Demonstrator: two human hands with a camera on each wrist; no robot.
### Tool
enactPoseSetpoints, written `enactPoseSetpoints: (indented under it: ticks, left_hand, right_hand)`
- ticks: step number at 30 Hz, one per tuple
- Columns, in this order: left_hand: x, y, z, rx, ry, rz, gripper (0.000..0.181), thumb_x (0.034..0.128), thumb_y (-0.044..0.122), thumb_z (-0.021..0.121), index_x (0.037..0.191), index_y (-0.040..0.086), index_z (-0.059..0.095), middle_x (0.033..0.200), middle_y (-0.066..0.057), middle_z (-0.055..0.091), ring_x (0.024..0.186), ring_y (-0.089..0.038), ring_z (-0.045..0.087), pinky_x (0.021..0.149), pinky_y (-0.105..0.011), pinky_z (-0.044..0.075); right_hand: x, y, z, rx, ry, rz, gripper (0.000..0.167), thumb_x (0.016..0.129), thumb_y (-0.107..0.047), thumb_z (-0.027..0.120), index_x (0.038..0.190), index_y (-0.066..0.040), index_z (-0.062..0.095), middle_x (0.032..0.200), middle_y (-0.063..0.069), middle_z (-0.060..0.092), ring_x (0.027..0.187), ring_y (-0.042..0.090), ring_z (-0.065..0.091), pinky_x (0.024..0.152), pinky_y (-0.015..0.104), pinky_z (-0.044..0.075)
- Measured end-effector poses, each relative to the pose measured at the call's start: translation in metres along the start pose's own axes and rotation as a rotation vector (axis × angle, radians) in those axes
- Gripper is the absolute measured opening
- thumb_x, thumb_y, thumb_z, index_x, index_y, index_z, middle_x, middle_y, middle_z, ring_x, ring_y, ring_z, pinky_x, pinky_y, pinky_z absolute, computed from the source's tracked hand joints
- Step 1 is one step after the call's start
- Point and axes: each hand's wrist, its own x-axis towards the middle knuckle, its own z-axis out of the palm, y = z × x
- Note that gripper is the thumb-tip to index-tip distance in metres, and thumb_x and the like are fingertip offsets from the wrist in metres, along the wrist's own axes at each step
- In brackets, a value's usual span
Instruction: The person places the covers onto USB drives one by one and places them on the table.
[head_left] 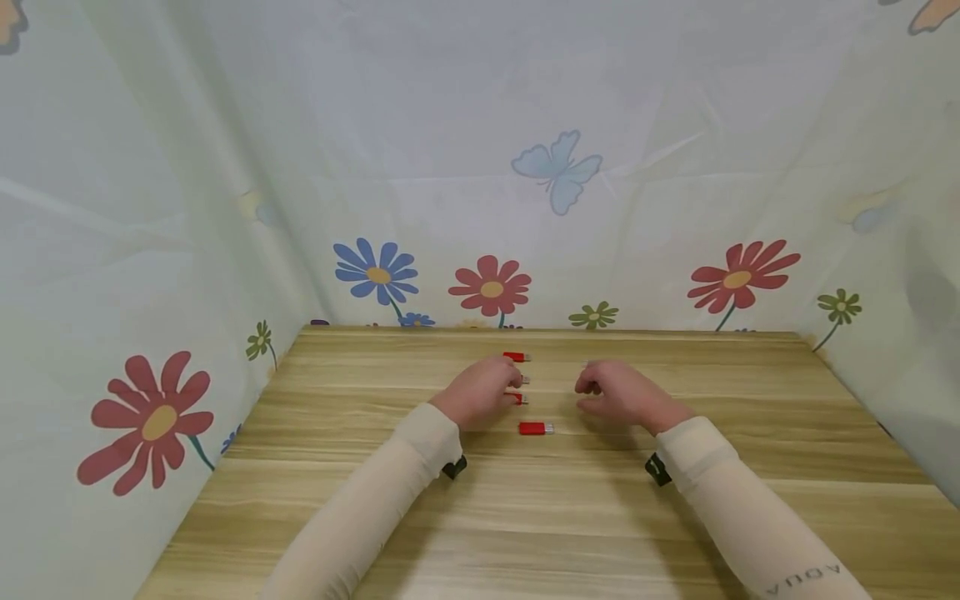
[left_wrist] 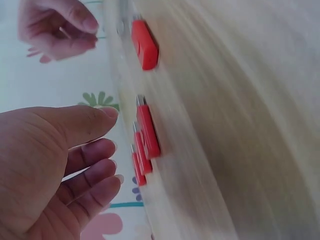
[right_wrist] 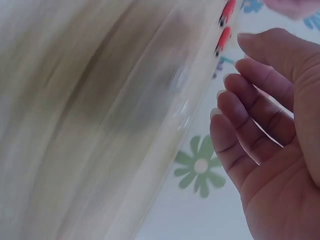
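Several red USB sticks with metal plugs lie in a column on the wooden table. The nearest USB stick (head_left: 533, 428) sits apart from the others, toward the person. My left hand (head_left: 483, 390) hovers over the farther ones and partly hides them; in the left wrist view its fingers are loosely bent, with nothing held and a gap to the row of USB sticks (left_wrist: 148, 132). Across from it, my right hand (head_left: 618, 393) hangs above the table, fingers relaxed and empty. Small clear pieces (right_wrist: 180, 106), blurred, lie on the table near the right fingers; their kind is unclear.
The wood-grain table (head_left: 360, 500) ends at a pale curtain (head_left: 420, 167) printed with flowers and a butterfly, which also runs along both sides. Dark devices (head_left: 658, 469) sit under both wrists.
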Motion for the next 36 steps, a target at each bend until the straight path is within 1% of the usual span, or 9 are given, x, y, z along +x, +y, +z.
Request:
enactPoseSetpoints:
  ticks: [5, 8, 12, 15, 18, 23, 26, 30, 36]
  left_hand:
    - [0.005, -0.005, -0.002, -0.006, -0.020, -0.034, 0.016, 0.0965, 0.023, 0.072, 0.108, 0.012, 0.074, 0.105, 0.000, 0.070, 0.094, -0.016, 0.060, 0.092, -0.029, 0.055]
    - [0.010, -0.007, 0.002, 0.028, -0.046, -0.020, 0.015, 0.0956, 0.023, 0.073, 0.105, 0.012, 0.075, 0.102, 0.000, 0.071, 0.091, -0.015, 0.060, 0.091, -0.028, 0.055]
    - [0.017, -0.008, 0.007, 0.083, -0.073, 0.008, 0.017, 0.0940, 0.024, 0.075, 0.106, 0.012, 0.075, 0.104, 0.000, 0.072, 0.091, -0.014, 0.060, 0.092, -0.028, 0.055]
    - [0.019, -0.008, 0.008, 0.105, -0.082, 0.009, 0.016, 0.0929, 0.024, 0.077, 0.103, 0.012, 0.075, 0.102, 0.000, 0.071, 0.089, -0.015, 0.059, 0.090, -0.028, 0.055]
    - [0.021, -0.009, 0.009, 0.115, -0.089, 0.003, 0.015, 0.0923, 0.025, 0.077, 0.100, 0.012, 0.074, 0.096, 0.001, 0.070, 0.085, -0.015, 0.057, 0.085, -0.027, 0.055]
    - [0.020, -0.010, 0.008, 0.101, -0.115, -0.022, 0.014, 0.0928, 0.026, 0.077, 0.093, 0.014, 0.071, 0.085, 0.002, 0.064, 0.078, -0.015, 0.054, 0.076, -0.024, 0.050]
    - [0.019, -0.010, 0.008, 0.087, -0.119, -0.031, 0.014, 0.0930, 0.026, 0.077, 0.093, 0.014, 0.070, 0.086, 0.002, 0.064, 0.079, -0.015, 0.054, 0.077, -0.024, 0.049]
    - [0.019, -0.012, 0.011, 0.075, -0.115, -0.026, 0.013, 0.0926, 0.025, 0.077, 0.094, 0.014, 0.071, 0.089, 0.002, 0.065, 0.080, -0.015, 0.056, 0.079, -0.024, 0.052]
    - [0.020, -0.016, 0.015, 0.054, -0.116, -0.022, 0.019, 0.0925, 0.025, 0.077, 0.080, 0.016, 0.066, 0.076, 0.002, 0.060, 0.072, -0.015, 0.053, 0.070, -0.024, 0.047]
  right_hand:
    - [-0.002, 0.014, -0.002, 0.010, -0.013, 0.015, 0.013, 0.087, -0.013, 0.080, 0.098, -0.004, 0.077, 0.095, 0.006, 0.074, 0.087, 0.019, 0.067, 0.082, 0.043, 0.058]
    - [-0.004, 0.019, -0.002, 0.008, -0.034, 0.018, 0.012, 0.088, -0.013, 0.079, 0.097, -0.005, 0.077, 0.095, 0.005, 0.074, 0.087, 0.018, 0.067, 0.081, 0.042, 0.059]
    - [-0.004, 0.022, -0.001, -0.010, -0.056, 0.022, 0.011, 0.087, -0.014, 0.080, 0.096, -0.007, 0.077, 0.096, 0.004, 0.073, 0.086, 0.017, 0.066, 0.082, 0.042, 0.059]
    - [-0.002, 0.023, -0.002, -0.029, -0.071, 0.014, 0.010, 0.086, -0.013, 0.080, 0.094, -0.007, 0.077, 0.095, 0.003, 0.073, 0.085, 0.015, 0.065, 0.081, 0.041, 0.059]
    - [0.000, 0.024, -0.002, -0.046, -0.083, 0.001, 0.007, 0.086, -0.011, 0.079, 0.092, -0.008, 0.076, 0.093, 0.002, 0.073, 0.082, 0.013, 0.063, 0.079, 0.039, 0.058]
    - [0.003, 0.028, -0.001, -0.040, -0.103, -0.018, 0.004, 0.084, -0.008, 0.077, 0.086, -0.010, 0.075, 0.086, -0.001, 0.071, 0.078, 0.010, 0.059, 0.075, 0.033, 0.054]
    - [0.004, 0.028, -0.001, -0.038, -0.120, -0.017, 0.005, 0.085, -0.007, 0.076, 0.083, -0.012, 0.074, 0.082, -0.003, 0.069, 0.075, 0.010, 0.056, 0.072, 0.031, 0.052]
    - [0.004, 0.027, -0.002, -0.047, -0.137, -0.005, 0.005, 0.086, -0.008, 0.075, 0.083, -0.012, 0.073, 0.080, -0.004, 0.068, 0.073, 0.009, 0.055, 0.071, 0.030, 0.051]
    - [0.005, 0.025, 0.001, -0.046, -0.138, 0.005, 0.006, 0.086, -0.009, 0.075, 0.081, -0.012, 0.073, 0.079, -0.004, 0.067, 0.072, 0.009, 0.055, 0.070, 0.030, 0.051]
